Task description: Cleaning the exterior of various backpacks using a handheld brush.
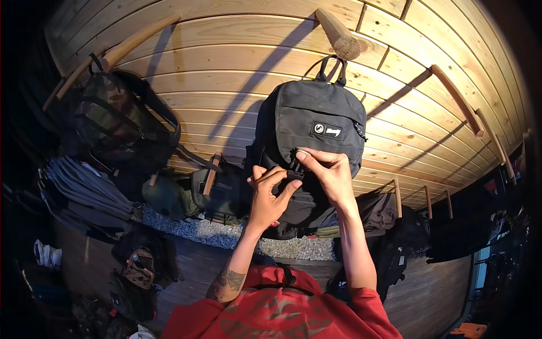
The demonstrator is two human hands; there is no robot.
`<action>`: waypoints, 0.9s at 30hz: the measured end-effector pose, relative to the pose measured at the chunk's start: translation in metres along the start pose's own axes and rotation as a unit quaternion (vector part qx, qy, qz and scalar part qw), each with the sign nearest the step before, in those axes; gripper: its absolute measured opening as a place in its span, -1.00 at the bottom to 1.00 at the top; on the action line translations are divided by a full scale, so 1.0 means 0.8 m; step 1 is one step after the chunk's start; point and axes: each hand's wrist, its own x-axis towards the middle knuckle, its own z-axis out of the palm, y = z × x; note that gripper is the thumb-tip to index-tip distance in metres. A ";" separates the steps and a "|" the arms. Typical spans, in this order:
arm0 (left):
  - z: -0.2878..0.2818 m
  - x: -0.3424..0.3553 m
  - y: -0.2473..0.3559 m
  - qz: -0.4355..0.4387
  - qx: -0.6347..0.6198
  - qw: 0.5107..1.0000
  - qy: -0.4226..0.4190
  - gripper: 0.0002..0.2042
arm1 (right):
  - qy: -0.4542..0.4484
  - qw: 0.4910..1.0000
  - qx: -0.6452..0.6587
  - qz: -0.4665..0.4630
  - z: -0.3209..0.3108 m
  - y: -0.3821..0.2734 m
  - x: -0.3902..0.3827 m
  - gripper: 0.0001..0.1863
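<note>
A dark grey backpack (316,110) hangs by its top loop from a thick wooden peg (341,42) on the plank wall. On its front, below a small rectangular patch (327,129), is a black plastic buckle (294,168). My left hand (270,192) pinches the buckle's lower part between thumb and fingers. Just above and to the right, my right hand (328,172) grips the upper part with thumb and forefinger. Both hands are closed and close together in front of the bag. Whether the two buckle halves are joined, I cannot tell.
A camouflage backpack (107,113) hangs at the left, above grey garments (84,181). More wooden pegs (457,101) jut out at the right. Dark bags (375,212) hang low along the wall, above a gravel strip (195,229). Further bags (141,265) are at the lower left.
</note>
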 end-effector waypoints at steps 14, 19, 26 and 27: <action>-0.016 0.003 0.005 0.008 0.029 1.000 0.008 -0.71 | -0.054 0.985 -0.122 -0.114 0.004 -0.008 -0.003 -0.71; -0.022 -0.001 0.003 0.011 0.055 0.998 0.013 -0.72 | -0.085 0.967 -0.150 -0.188 0.007 -0.011 0.008 -0.75; -0.026 -0.001 0.004 0.010 0.062 0.998 0.021 -0.73 | -0.109 0.967 -0.171 -0.153 0.010 -0.016 0.008 -0.75; -0.024 -0.001 0.004 0.006 0.056 0.998 0.021 -0.73 | -0.110 0.967 -0.172 -0.153 0.011 -0.014 0.005 -0.75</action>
